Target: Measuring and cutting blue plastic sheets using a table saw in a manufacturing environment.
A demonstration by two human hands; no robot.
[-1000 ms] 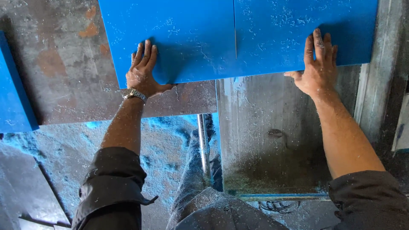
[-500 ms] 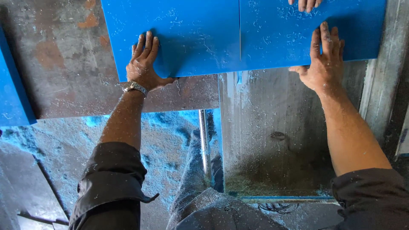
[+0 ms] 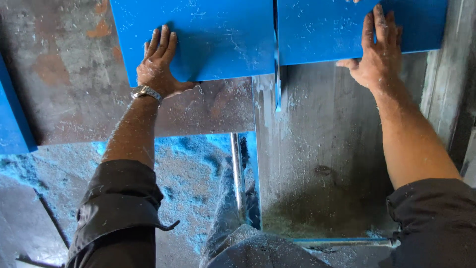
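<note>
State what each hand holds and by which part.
Neither closes a grip. The left hand presses flat on the near edge of the left blue sheet; the right hand lies flat on the near edge of the right blue sheet.

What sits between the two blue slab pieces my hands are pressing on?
In the head view, a narrow cut gap separates the left blue piece from the right blue piece; a thin vertical blade stands in it, over the dusty metal table.

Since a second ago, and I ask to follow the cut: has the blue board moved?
Yes. The blue board has slid away from the person: more bare metal table shows below its near edge, and the cut now splits it fully.
</note>
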